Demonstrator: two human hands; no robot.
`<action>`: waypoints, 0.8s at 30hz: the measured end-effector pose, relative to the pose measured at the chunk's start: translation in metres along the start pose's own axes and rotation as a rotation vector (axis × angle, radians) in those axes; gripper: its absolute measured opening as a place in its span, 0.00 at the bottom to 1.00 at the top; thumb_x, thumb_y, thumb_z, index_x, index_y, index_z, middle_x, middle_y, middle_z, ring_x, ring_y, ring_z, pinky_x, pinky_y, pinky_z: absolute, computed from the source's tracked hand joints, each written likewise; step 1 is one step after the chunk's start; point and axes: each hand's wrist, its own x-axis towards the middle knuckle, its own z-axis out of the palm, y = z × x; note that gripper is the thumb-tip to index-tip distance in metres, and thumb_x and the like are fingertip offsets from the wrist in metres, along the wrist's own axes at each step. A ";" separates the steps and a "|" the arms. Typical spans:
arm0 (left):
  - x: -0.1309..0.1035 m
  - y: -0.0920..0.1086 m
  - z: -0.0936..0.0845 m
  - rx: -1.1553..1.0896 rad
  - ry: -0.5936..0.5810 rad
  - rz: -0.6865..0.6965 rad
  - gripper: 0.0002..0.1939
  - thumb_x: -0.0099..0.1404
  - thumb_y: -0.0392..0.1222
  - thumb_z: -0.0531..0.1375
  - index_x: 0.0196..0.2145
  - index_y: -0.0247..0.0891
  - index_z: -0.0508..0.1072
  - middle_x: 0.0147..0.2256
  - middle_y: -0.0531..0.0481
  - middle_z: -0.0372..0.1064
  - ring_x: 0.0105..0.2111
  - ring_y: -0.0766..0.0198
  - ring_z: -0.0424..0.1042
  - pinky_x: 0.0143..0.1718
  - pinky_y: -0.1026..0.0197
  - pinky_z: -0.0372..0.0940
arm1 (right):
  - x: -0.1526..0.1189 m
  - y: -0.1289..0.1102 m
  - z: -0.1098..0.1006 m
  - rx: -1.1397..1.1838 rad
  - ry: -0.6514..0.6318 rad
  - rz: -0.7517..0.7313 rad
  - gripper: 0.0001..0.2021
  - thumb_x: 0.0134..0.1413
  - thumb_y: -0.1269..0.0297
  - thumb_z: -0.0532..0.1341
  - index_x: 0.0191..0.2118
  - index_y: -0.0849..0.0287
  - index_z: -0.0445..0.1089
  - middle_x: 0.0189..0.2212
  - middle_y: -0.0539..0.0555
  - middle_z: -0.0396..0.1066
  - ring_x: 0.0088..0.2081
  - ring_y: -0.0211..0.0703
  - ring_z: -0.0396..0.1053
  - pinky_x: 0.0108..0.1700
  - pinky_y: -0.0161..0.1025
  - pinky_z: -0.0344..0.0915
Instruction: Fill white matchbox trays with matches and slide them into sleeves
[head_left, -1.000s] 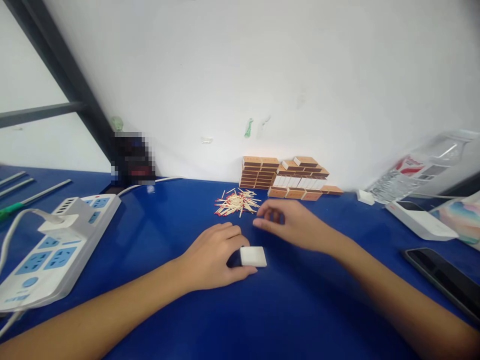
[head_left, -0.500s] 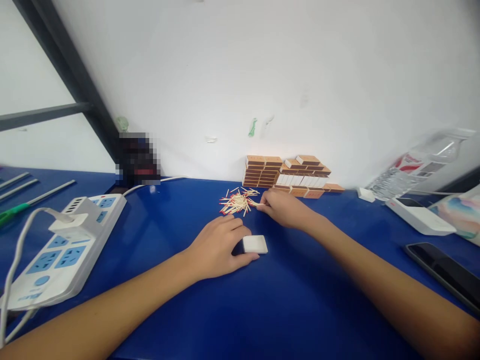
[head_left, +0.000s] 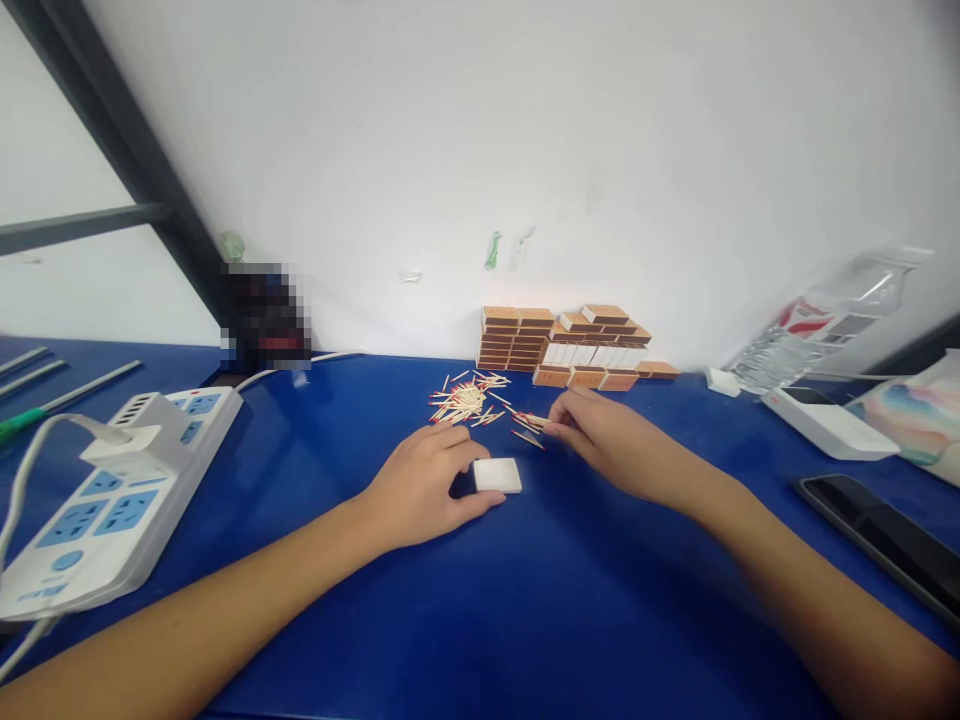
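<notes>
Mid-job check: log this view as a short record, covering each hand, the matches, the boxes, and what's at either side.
Left hand: thumb and index finger grip a small white box on the blue table
Right hand: fingertips pinch a few matches
Match pile: loose, beyond the left hand, red heads pointing various ways
Stacked matchboxes: against the wall, behind and to the right of the pile
Left side: power strip with a plug in it
Right side: phone, clear bottle
</notes>
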 end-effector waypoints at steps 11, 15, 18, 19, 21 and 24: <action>0.005 -0.004 -0.010 -0.055 -0.021 -0.032 0.16 0.63 0.52 0.70 0.43 0.40 0.78 0.36 0.50 0.72 0.38 0.58 0.72 0.41 0.55 0.66 | -0.011 -0.034 0.003 -0.078 -0.056 -0.148 0.08 0.73 0.64 0.54 0.39 0.57 0.67 0.39 0.56 0.70 0.36 0.44 0.70 0.36 0.39 0.62; 0.004 -0.003 -0.007 -0.043 -0.015 -0.008 0.14 0.64 0.51 0.69 0.41 0.40 0.78 0.34 0.50 0.71 0.37 0.59 0.70 0.40 0.55 0.66 | -0.011 -0.045 0.019 -0.299 -0.033 -0.227 0.07 0.72 0.68 0.56 0.38 0.58 0.68 0.41 0.59 0.70 0.36 0.46 0.69 0.32 0.40 0.60; 0.004 -0.002 -0.005 -0.020 -0.008 0.010 0.14 0.65 0.51 0.69 0.39 0.38 0.77 0.34 0.49 0.71 0.37 0.58 0.70 0.40 0.55 0.66 | -0.010 -0.050 0.025 -0.328 -0.026 -0.254 0.07 0.72 0.68 0.56 0.40 0.60 0.69 0.42 0.59 0.70 0.40 0.48 0.70 0.33 0.41 0.61; 0.003 -0.001 -0.005 -0.013 -0.006 0.015 0.14 0.65 0.51 0.68 0.38 0.38 0.76 0.34 0.49 0.71 0.37 0.58 0.70 0.40 0.55 0.66 | -0.010 -0.050 0.025 -0.308 -0.031 -0.254 0.06 0.72 0.68 0.57 0.41 0.60 0.69 0.43 0.59 0.70 0.41 0.48 0.71 0.34 0.41 0.62; 0.003 -0.001 -0.005 -0.002 -0.007 0.024 0.14 0.66 0.51 0.68 0.39 0.38 0.76 0.35 0.49 0.71 0.38 0.58 0.70 0.41 0.55 0.66 | -0.010 -0.049 0.023 -0.244 -0.044 -0.245 0.04 0.71 0.68 0.58 0.44 0.60 0.70 0.43 0.58 0.71 0.42 0.48 0.71 0.35 0.40 0.63; 0.003 0.000 -0.006 0.010 -0.010 0.032 0.14 0.66 0.51 0.67 0.40 0.38 0.77 0.35 0.49 0.72 0.38 0.58 0.71 0.42 0.54 0.66 | -0.010 -0.046 0.017 -0.142 -0.051 -0.228 0.04 0.71 0.68 0.59 0.45 0.58 0.70 0.44 0.57 0.71 0.42 0.46 0.71 0.38 0.40 0.64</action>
